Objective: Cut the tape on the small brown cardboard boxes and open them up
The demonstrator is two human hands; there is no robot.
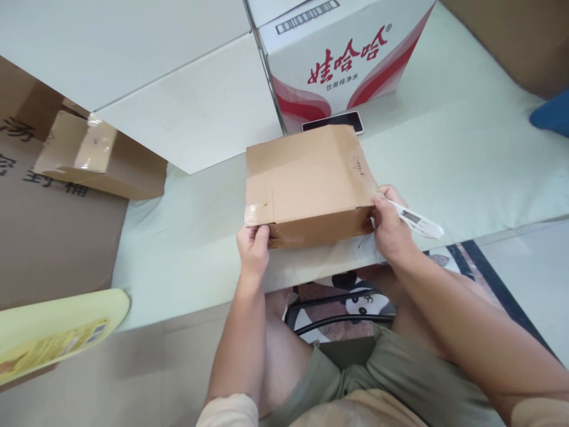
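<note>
past the beige shirt [362, 412], gripped the cardboard box [302, 178] by its near corners with left hand [254, 249] and right hand [393, 228] near the front of the table [186, 255]; seemed light, stiff, crushable, best held underneath

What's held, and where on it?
A cardboard box: left hand at its near left corner, right hand at its near right. White device there: can't tell.

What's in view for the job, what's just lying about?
In use:
cardboard box, gripped by left hand and right hand
white gadget at right hand, probably

Seemingly lying about:
black-screened device
red-and-white carton
small taped box
yellow-green object
</note>
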